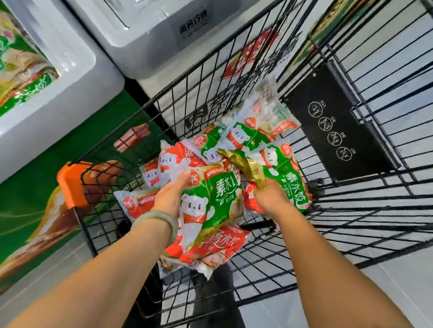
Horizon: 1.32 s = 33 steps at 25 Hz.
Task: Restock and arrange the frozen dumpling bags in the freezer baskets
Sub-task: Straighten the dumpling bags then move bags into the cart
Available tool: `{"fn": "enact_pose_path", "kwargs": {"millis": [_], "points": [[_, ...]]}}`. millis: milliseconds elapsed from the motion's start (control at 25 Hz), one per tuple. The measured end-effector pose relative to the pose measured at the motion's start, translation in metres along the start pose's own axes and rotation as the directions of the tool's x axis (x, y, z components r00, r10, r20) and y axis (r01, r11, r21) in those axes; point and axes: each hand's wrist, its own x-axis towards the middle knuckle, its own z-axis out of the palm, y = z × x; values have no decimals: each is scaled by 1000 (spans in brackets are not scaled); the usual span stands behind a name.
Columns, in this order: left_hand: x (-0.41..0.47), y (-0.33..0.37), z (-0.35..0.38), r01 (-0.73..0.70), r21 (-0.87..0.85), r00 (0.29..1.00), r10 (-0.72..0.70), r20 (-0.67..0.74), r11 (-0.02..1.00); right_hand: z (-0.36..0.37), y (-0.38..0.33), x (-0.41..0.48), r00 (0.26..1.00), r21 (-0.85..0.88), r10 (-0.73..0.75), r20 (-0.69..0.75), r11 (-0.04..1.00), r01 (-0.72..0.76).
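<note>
L hand (169,195) lies on the top-left edge of the big green bag (211,205) in the middle of the cart (357,215), fingers pointing fwd; thumb hidden, so can't tell if it grips or just rests. Pale bangle (158,219) on that wrist. R hand (271,196) is curled tight on the crumpled gold end of a 2nd green bag (285,175), just R of the first. Hands are apart, one bag each.

Both bags sit on top of a loose pile on the cart floor: red bags (210,247) underneath & toward the cart's L wall, more green ones (241,137) toward its far end. Black flap w/ round symbols (339,127) on the cart's R side. Orange bumper (72,185) on the near-L corner. Outside the cart's L wall, 2 grey freezers (65,114); the nearer one holds blurred green packs (11,72)
</note>
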Motion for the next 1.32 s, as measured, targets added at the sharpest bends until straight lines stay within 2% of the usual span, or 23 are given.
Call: {"fn": "enact_pose_path", "kwargs": {"millis": [80,200,280,360,480,560,680,800,1000,1160,1320], "points": [[5,-3,3,-7,68,998,3,60,998,3,-2,14,1000,-4,-24,-12,1000,24],[15,0,4,-68,174,998,70,-4,982,7,-4,30,988,59,-48,-146,997,57],[20,5,0,-87,271,996,92,-5,958,8,-1,40,968,-88,-10,-250,996,-13],[21,9,-2,-112,332,994,106,35,937,8,6,48,970,-226,58,-235,968,-112],[14,16,3,-137,272,990,125,62,952,7,17,54,976,-246,75,-204,961,-125],[8,23,7,-136,239,990,126,55,961,3,19,52,965,-282,12,-261,955,-88],[-6,31,13,-71,135,991,55,120,988,-13,16,36,945,-291,-2,-328,952,-99],[-28,34,16,-19,137,995,6,99,990,-26,8,7,960,-305,1,-281,948,-90],[-78,57,-12,-27,148,991,8,131,989,-34,-20,-61,974,-321,-178,-142,939,125],[-126,83,-62,-70,103,982,51,179,992,-27,-52,-114,970,-378,-244,-27,900,216],[-167,113,-146,-139,60,970,124,210,989,-15,-118,-173,965,-461,-259,41,852,248]]}}
